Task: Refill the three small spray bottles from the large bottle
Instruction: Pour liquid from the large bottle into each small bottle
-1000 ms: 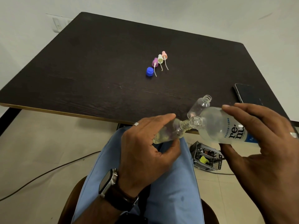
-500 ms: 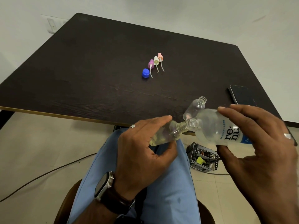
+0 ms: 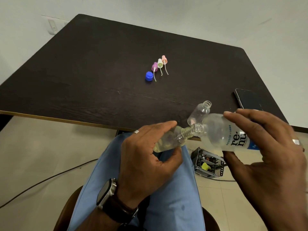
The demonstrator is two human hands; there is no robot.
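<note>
My left hand [image 3: 146,155] grips a small clear spray bottle [image 3: 168,140], tilted with its threaded neck up and to the right and pale liquid inside. In my right hand [image 3: 270,150] the large clear bottle [image 3: 221,134] with a white "re-nu" label lies almost on its side, its open mouth touching the small bottle's neck. Both are held over my lap, just off the table's near edge. A second small bottle [image 3: 200,112], uncapped and seemingly empty, stands on the dark table [image 3: 100,72] behind them. A third small bottle is not visible.
Three spray pump tops, purple [image 3: 154,67], white [image 3: 160,63] and pink [image 3: 164,59], lie in a row mid-table beside a blue cap [image 3: 149,76]. A dark phone [image 3: 248,99] lies at the table's right edge. On the floor sit a metal mesh box [image 3: 208,162] and a cable [image 3: 50,177].
The hands keep the two bottles mouth to neck in the same pose. Only the head view has shifted slightly.
</note>
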